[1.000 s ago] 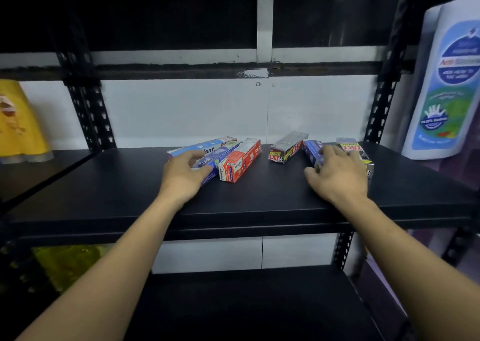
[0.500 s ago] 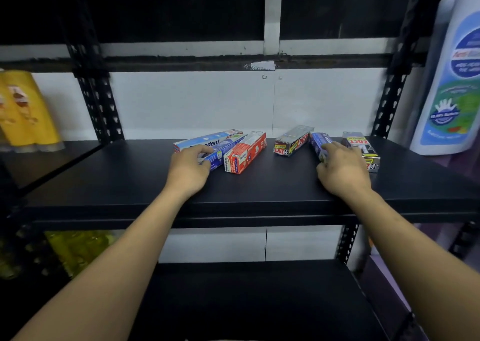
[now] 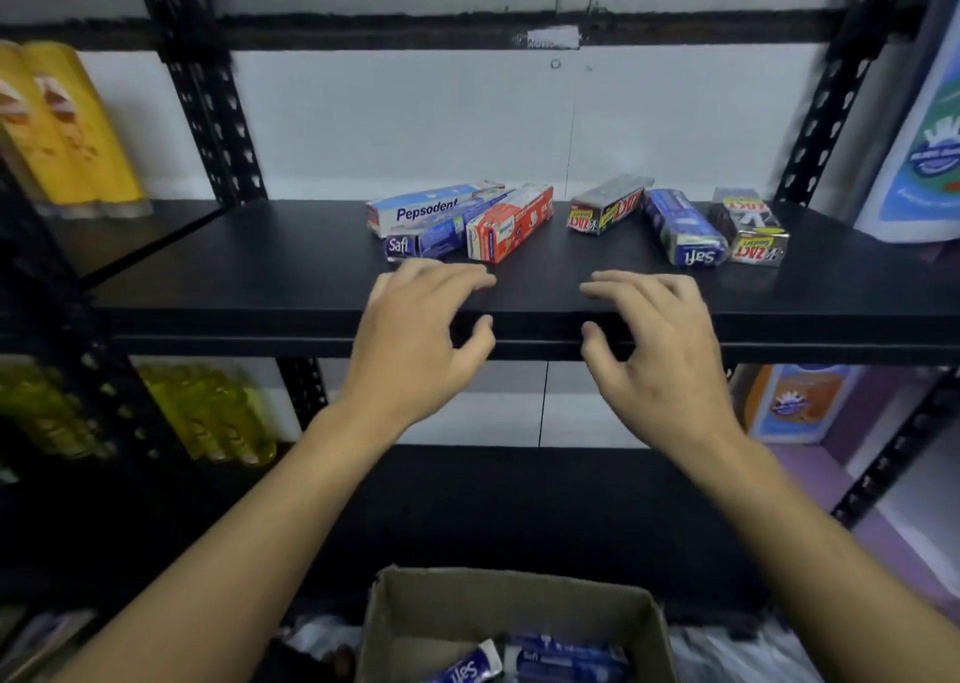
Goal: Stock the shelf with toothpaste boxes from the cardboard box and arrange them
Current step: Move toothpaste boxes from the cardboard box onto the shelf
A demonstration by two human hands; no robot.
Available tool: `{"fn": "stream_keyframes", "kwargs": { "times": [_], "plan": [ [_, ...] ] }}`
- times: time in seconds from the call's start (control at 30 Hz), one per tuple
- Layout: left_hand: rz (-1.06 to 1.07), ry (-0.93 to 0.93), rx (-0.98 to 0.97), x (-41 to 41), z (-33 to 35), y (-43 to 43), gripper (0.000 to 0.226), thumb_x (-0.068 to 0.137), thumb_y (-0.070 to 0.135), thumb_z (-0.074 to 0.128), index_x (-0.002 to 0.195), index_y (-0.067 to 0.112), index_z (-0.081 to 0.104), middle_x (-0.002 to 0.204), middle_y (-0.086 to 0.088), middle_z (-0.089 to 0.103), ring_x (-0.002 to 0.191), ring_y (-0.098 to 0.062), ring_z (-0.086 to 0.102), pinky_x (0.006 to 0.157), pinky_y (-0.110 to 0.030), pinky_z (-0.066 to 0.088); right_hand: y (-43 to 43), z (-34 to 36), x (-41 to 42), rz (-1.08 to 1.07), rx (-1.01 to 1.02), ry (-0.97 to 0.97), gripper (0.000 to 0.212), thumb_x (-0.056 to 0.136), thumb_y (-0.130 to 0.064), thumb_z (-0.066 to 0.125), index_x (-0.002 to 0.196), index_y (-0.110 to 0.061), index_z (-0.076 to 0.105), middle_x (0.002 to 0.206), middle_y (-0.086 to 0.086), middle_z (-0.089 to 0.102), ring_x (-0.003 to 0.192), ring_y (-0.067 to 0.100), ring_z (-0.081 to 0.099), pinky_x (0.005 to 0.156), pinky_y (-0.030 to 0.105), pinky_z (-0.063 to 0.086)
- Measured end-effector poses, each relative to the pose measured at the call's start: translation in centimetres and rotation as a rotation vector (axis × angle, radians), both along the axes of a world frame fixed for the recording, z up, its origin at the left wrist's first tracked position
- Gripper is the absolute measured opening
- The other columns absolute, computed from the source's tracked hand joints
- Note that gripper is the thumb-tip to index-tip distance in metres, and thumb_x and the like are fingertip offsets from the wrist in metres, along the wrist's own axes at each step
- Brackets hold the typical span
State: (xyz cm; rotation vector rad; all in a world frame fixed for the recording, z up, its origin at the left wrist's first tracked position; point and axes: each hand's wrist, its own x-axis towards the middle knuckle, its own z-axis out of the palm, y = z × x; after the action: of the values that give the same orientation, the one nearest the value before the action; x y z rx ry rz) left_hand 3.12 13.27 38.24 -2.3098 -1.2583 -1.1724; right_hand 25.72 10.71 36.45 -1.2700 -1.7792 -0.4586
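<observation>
Six toothpaste boxes lie on black shelf, white wall behind.

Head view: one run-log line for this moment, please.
left hand open; right hand open; shelf: six toothpaste boxes; cardboard box: not empty

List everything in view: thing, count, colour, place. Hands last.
Pepsodent box: one, white and blue, left end of the shelf row.
left Safi box: one, blue, against the Pepsodent box.
red box: one, red and white, right of those.
right Safi box: one, blue, right part of the row.
Zact boxes: two, silver and black, either side of it.
shelf: one, black, centre.
cardboard box: one, brown, bottom centre, blue Safi packs inside.
yellow bottles: at least two, yellow, upper left.
pouch: one, white and blue, upper right.
left hand: one, open, above the shelf's front edge.
right hand: one, open, beside it.
</observation>
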Motion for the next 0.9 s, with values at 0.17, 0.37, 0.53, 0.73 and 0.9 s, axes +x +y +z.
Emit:
{"fn": "stream_keyframes", "kwargs": {
  "times": [0.17,0.37,0.53,0.73,0.9],
  "plan": [
    [0.006,0.102,0.019,-0.6,-4.8,-2.5,0.033,0.083,0.028,0.066,0.114,0.019,0.07,0.136,0.005,0.059,0.129,-0.02,0.047,0.101,-0.038,0.037,-2.3,-5.3,-2.1,0.074,-0.137,-0.059,0.027,0.089,-0.024,0.062,0.114,-0.018,0.065,0.108,-0.005,0.061,0.1,0.019,0.049,0.085,0.038,0.045],
    [0.038,0.189,-0.103,-2.0,-12.6,-3.9,0.028,0.086,0.026,0.062,0.112,0.018,0.069,0.131,0.003,0.062,0.122,-0.023,0.052,0.098,-0.04,0.039,-2.6,-14.5,-2.4,0.133,-0.479,-0.164,0.036,0.089,-0.028,0.061,0.124,-0.02,0.062,0.114,-0.004,0.06,0.105,0.019,0.048,0.09,0.038,0.047],
    [0.068,0.326,-0.43,-2.7,-21.4,-4.3,0.035,0.084,0.029,0.062,0.117,0.019,0.068,0.132,0.003,0.061,0.119,-0.022,0.051,0.096,-0.041,0.04,-3.1,-22.0,-1.7,0.111,-0.793,-0.246,0.042,0.091,-0.031,0.059,0.133,-0.024,0.056,0.128,-0.002,0.057,0.114,0.021,0.046,0.096,0.039,0.045],
    [0.062,0.49,-0.904,-2.2,-32.3,-5.2,0.041,0.089,0.037,0.057,0.127,0.024,0.059,0.133,0.003,0.058,0.122,-0.022,0.048,0.1,-0.04,0.039,-3.8,-31.8,-0.6,0.099,-1.201,-0.291,0.047,0.088,-0.033,0.062,0.133,-0.02,0.055,0.128,0.007,0.057,0.119,0.031,0.05,0.097,0.04,0.046],
    [0.064,0.407,-1.26,-1.6,-40.8,-7.1,0.041,0.088,0.043,0.062,0.125,0.027,0.061,0.124,-0.004,0.065,0.11,-0.027,0.058,0.091,-0.038,0.049,-5.7,-38.8,0.6,0.147,-1.519,-0.256,0.048,0.089,-0.035,0.064,0.134,-0.021,0.057,0.133,0.007,0.06,0.12,0.025,0.056,0.099,0.038,0.047]
  ]
}}
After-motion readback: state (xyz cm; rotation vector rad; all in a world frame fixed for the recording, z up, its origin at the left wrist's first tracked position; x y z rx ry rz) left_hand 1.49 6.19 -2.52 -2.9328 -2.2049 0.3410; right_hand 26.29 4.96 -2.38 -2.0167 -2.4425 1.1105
